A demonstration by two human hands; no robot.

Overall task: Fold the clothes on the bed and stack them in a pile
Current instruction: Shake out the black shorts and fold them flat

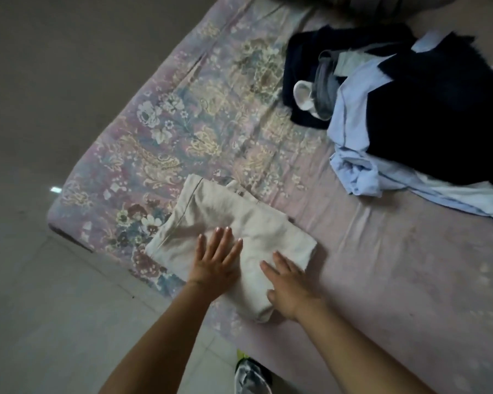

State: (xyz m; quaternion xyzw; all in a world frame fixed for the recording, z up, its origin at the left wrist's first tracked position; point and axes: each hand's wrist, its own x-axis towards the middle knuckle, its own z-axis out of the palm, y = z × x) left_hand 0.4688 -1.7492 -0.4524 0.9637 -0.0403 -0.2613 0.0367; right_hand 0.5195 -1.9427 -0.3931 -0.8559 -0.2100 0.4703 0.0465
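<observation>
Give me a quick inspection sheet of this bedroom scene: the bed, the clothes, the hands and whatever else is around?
Surface: bed with a pink sheet, floral print on its left part.
Job's things: folded cream garment lies flat near the bed's near edge; unfolded heap of dark and light blue clothes at the far right.
Clutter: white and grey socks on the heap's left side.
Hands: left hand and right hand both rest flat on the cream garment, fingers straight.
Cables: nothing seen.
Surroundings: grey tiled floor; a shoe at the bottom edge, beside the bed.
</observation>
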